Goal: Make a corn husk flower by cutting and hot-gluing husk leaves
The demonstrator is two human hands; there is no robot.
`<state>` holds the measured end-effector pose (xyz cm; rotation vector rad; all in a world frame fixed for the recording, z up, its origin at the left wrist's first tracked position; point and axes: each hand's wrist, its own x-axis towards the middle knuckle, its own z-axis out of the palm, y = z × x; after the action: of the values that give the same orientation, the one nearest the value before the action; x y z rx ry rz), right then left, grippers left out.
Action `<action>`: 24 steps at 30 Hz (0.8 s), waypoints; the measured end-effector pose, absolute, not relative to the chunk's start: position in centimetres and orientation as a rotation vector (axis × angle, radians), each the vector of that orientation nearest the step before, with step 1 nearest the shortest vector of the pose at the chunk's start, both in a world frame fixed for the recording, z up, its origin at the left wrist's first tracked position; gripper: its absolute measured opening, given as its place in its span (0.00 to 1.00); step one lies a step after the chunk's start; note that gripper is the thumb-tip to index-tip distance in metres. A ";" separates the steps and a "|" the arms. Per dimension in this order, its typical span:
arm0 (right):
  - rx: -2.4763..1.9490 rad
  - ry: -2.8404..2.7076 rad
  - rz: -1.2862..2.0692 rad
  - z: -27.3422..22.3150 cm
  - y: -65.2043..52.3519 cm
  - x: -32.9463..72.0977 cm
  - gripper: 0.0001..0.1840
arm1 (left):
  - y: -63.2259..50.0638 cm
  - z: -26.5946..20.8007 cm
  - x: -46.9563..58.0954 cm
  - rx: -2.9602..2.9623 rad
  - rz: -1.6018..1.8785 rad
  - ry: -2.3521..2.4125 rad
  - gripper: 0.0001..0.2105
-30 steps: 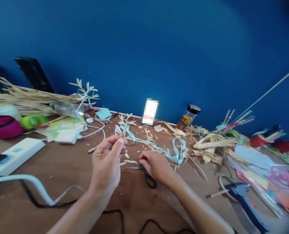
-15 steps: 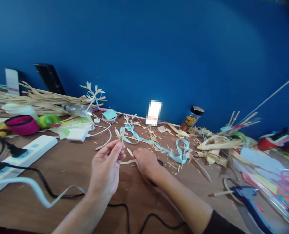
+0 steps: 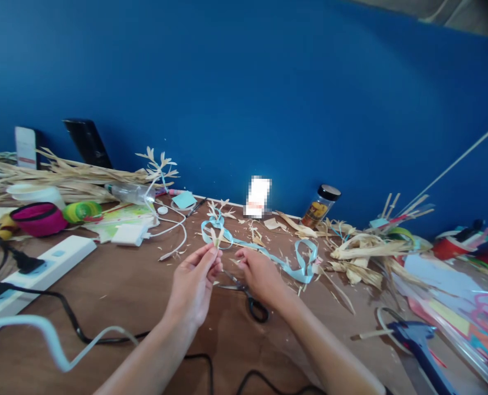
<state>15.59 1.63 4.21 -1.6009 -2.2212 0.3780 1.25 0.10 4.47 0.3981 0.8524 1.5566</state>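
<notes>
My left hand (image 3: 197, 282) pinches a small flower of pale dried husk petals (image 3: 216, 240) upright between thumb and fingertips. Just to its right, my right hand (image 3: 262, 277) has its thumb and fingers drawn together; whatever lies between them is too small to make out. Black-handled scissors (image 3: 257, 311) lie on the table under and between both hands, blades toward the left hand. Behind the hands a light blue ribbon (image 3: 305, 273) curls across the table among husk scraps. Another husk flower (image 3: 220, 210) stands by the ribbon's left end.
A white power strip (image 3: 69, 255) with black plugs is at left, its cables crossing the front. To the right lie a blue glue gun (image 3: 416, 340) and a bundle of dried husks (image 3: 363, 247). A black-lidded jar (image 3: 320, 207) leans near the blue wall (image 3: 244, 99).
My right hand has lifted off the table and drawn back from the husk strips, uncovering the scissors. The left hand, still pinching the flower, has shifted right toward it.
</notes>
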 end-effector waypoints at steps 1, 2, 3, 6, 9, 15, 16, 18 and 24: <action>-1.583 -2.196 0.377 4.4 1.4 16.1 0.10 | 0.0 4.3 1.5 0.400 1.531 0.866 0.08; -1.570 -2.160 0.381 4.7 1.0 16.6 0.10 | -0.1 4.0 1.8 0.404 1.504 0.882 0.08; -1.557 -2.108 0.395 5.0 0.5 17.1 0.10 | -0.2 3.9 2.1 0.410 1.476 0.897 0.08; -1.448 -1.842 0.537 6.0 -1.1 18.3 0.08 | -0.3 3.5 3.2 0.446 1.387 0.934 0.07; -1.330 -1.556 0.734 6.2 -2.1 18.6 0.05 | -0.2 3.2 4.5 0.522 1.297 0.949 0.09; -1.182 -1.110 1.009 4.0 -1.5 18.1 0.04 | -0.2 2.2 7.0 0.670 1.178 0.937 0.11; -1.165 -1.065 1.045 3.5 -1.3 18.0 0.05 | -0.3 2.0 7.3 0.676 1.157 0.932 0.11; -1.135 -0.984 1.096 2.8 -1.2 18.0 0.06 | -0.5 1.7 7.5 0.667 1.130 0.924 0.10; -1.130 -0.868 1.149 1.6 -1.1 17.6 0.07 | -0.8 1.1 7.1 0.544 1.125 0.881 0.10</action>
<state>17.60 -1.12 1.62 -1.1297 -0.8682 1.1486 7.13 -0.80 1.08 0.5439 0.8810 1.1251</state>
